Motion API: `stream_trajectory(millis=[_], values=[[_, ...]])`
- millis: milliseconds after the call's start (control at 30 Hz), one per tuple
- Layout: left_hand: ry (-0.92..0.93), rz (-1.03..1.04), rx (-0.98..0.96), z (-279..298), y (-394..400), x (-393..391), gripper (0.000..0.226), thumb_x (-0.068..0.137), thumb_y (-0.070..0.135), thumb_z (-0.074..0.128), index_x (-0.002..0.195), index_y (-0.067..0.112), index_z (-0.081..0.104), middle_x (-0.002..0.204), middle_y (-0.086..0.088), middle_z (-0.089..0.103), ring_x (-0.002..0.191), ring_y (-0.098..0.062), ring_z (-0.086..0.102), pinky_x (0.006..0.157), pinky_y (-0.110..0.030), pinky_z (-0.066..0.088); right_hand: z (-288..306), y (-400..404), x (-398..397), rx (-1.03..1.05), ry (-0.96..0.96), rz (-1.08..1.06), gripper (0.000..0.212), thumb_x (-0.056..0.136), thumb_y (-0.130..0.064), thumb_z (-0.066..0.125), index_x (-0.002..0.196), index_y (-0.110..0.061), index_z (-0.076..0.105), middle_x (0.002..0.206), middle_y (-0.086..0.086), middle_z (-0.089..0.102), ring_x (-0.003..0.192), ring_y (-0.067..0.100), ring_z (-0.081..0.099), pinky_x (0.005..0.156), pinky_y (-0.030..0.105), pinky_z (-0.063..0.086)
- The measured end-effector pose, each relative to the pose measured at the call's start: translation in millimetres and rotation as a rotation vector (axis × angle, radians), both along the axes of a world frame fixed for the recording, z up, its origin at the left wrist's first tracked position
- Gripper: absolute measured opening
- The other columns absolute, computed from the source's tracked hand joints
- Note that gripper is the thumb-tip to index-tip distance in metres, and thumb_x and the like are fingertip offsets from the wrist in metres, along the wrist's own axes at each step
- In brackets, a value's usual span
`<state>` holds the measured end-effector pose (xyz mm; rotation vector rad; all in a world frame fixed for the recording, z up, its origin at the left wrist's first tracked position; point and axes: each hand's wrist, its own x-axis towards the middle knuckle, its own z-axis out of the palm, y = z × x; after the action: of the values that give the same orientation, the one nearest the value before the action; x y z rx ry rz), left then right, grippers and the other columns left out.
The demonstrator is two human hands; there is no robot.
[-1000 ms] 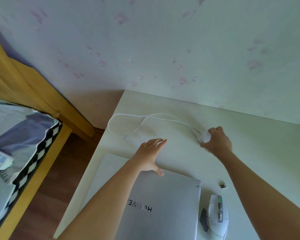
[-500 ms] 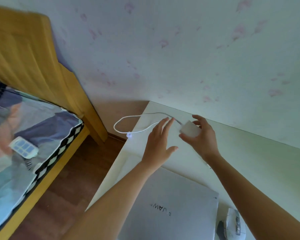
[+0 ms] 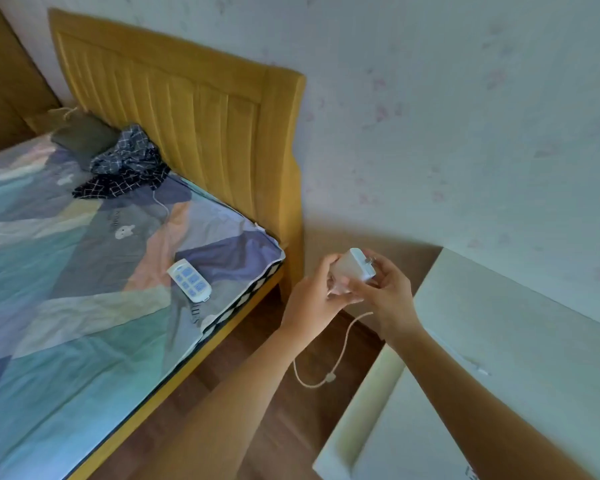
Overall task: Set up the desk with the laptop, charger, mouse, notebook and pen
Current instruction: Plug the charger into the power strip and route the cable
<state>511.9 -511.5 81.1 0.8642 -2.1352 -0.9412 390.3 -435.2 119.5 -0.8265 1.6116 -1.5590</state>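
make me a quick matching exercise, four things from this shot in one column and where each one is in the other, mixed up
Things:
1. charger brick
2. white cable
3. remote control
4. dark checked cloth

Places:
A. lying near the edge of the bed
B. bunched up by the headboard
C. held in both hands, off the desk
D. hanging in a loop above the floor

Pairs: 1-C, 2-D, 3-A, 4-B
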Motion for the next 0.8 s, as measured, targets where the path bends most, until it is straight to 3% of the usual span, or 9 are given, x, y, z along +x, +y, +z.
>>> stream_trajectory(millis=[100, 233, 400, 500, 633, 733, 800], values=[[0.008, 0.085, 0.108, -10.0, -35.3, 49.2, 0.069, 0.072, 0.052, 0.075, 0.126, 0.024, 0.041, 0.104, -0.003, 0.071, 0.089, -0.017, 0.07, 0.068, -0.039, 0.057, -8.3, -42.1, 57.0, -0.027, -0.092, 0.074, 0.035, 0.076, -0.008, 0.076, 0.109, -0.012, 0.066, 0.096, 0.007, 0.074, 0.092, 0.024, 0.07, 0.081, 0.033, 0.057], [-0.095, 0.234, 0.136, -21.7, -77.1, 105.4, 0.062, 0.077, 0.04, 0.076, 0.125, 0.019, 0.043, 0.1, -0.004, 0.072, 0.09, -0.021, 0.068, 0.061, -0.016, 0.045, -26.3, -95.8, 120.7, -0.001, -0.061, 0.166, 0.025, 0.083, -0.011, 0.07, 0.107, -0.017, 0.068, 0.095, 0.007, 0.074, 0.092, 0.021, 0.069, 0.084, 0.034, 0.054], [-0.327, 0.386, 0.121, -38.3, -125.2, 151.1, 0.06, 0.081, 0.054, 0.063, 0.13, 0.03, 0.039, 0.098, -0.001, 0.072, 0.095, -0.025, 0.067, 0.075, -0.036, 0.051, -56.0, -157.2, 163.9, 0.055, -0.051, 0.212, 0.02, 0.085, -0.013, 0.067, 0.104, -0.019, 0.068, 0.093, 0.012, 0.071, 0.086, 0.022, 0.067, 0.08, 0.036, 0.053], [-0.418, 0.382, 0.151, -51.9, -156.6, 167.4, 0.064, 0.08, 0.055, 0.064, 0.133, 0.03, 0.039, 0.104, 0.0, 0.07, 0.099, -0.024, 0.065, 0.076, -0.033, 0.046, -80.3, -196.9, 174.6, 0.113, -0.041, 0.25, 0.022, 0.086, -0.021, 0.066, 0.108, -0.021, 0.065, 0.095, 0.006, 0.072, 0.088, 0.019, 0.068, 0.078, 0.034, 0.054], [-0.461, 0.364, 0.18, -84.3, -200.3, 195.5, 0.079, 0.061, 0.075, 0.064, 0.126, 0.035, 0.044, 0.107, 0.006, 0.069, 0.1, -0.017, 0.066, 0.078, -0.033, 0.05, -125.5, -251.5, 177.8, 0.227, 0.016, 0.354, 0.023, 0.086, -0.02, 0.065, 0.109, -0.024, 0.062, 0.095, 0.004, 0.072, 0.087, 0.02, 0.069, 0.077, 0.038, 0.056], [-0.557, 0.398, 0.224, -117.5, -234.5, 225.0, 0.075, 0.065, 0.068, 0.069, 0.127, 0.031, 0.048, 0.116, 0.005, 0.067, 0.103, -0.019, 0.064, 0.082, -0.033, 0.049, -160.3, -287.4, 181.5, 0.379, 0.162, 0.422, 0.021, 0.084, -0.021, 0.065, 0.104, -0.023, 0.059, 0.087, 0.009, 0.069, 0.074, 0.022, 0.066, 0.069, 0.041, 0.056], [-0.661, 0.411, 0.225, -143.6, -256.9, 244.0, 0.077, 0.069, 0.063, 0.068, 0.133, 0.027, 0.045, 0.121, 0.001, 0.065, 0.105, -0.024, 0.062, 0.082, -0.033, 0.046, -182.0, -307.3, 185.4, 0.459, 0.297, 0.443, 0.028, 0.081, -0.024, 0.068, 0.106, -0.018, 0.057, 0.087, 0.007, 0.065, 0.075, 0.024, 0.064, 0.072, 0.041, 0.053]])
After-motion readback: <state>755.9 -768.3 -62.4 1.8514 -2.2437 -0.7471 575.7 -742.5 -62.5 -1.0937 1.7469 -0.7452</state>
